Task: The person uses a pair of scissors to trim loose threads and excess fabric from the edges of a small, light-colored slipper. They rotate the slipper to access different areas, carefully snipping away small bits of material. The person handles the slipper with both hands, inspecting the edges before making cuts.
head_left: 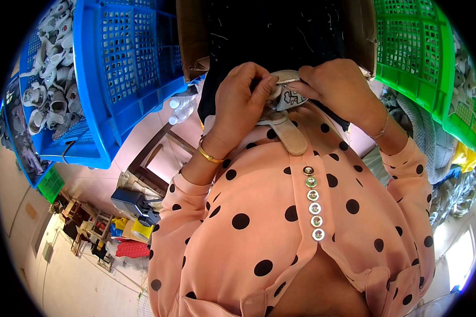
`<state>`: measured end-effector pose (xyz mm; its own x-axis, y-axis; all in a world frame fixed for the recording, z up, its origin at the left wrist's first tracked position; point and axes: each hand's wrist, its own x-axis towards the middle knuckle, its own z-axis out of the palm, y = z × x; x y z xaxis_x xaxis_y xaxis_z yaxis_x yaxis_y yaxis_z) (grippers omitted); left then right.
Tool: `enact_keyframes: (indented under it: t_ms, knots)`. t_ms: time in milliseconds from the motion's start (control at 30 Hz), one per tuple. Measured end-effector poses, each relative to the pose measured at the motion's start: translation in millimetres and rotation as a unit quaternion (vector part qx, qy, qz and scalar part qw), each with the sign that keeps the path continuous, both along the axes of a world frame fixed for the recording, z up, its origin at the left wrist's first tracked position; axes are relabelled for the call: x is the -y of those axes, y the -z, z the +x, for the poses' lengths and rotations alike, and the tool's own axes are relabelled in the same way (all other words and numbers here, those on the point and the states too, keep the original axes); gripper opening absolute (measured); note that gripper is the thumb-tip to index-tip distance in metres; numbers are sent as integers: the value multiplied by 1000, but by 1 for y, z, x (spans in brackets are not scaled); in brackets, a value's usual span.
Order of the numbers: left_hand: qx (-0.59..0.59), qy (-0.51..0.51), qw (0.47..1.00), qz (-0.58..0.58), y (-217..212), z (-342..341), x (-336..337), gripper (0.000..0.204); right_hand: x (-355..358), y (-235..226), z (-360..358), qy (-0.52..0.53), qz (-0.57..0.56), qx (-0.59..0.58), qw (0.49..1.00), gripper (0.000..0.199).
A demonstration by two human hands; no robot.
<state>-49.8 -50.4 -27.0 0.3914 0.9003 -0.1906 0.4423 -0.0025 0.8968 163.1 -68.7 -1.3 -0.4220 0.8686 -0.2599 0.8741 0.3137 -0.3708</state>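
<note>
Close together at my waist, my left hand (240, 100) and my right hand (337, 87) both grip a small off-white shoe upper (292, 99) with a dark line print on it. The left thumb and forefinger pinch its left edge. On the other side, the right fingers close over the top rim. A pale rounded strap (290, 134) hangs from the piece towards my polka-dot shirt. My palms and fingers cover part of the upper, so its full outline is hidden.
Blue plastic crates (92, 74) stand on the left, with many whitish small shoes or uppers (53, 84). A green crate (415, 58) rises at the right. Black cloth (275, 39) lies beyond my hands, between brown cardboard sides (193, 37). Clear plastic bottles (182, 109) are near my left wrist.
</note>
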Motion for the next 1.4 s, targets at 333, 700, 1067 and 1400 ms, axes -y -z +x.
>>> enact_keyframes:
  t_ms: [333,700,1067,1400]
  knots:
    - [226,-137,947,-181,0,-7,-10,18,6,16,-13,109,-74,-257,957,34]
    - [-29,42,943,330,-14,-12,-13,19,-6,9,-23,194,-166,-406,877,16]
    - [-153,-60,878,450,-78,-35,-117,18,-38,-65,11,273,39,-318,907,18]
    - [52,129,972,192,-102,33,-66,38,-47,-92,-2,240,138,-326,904,21]
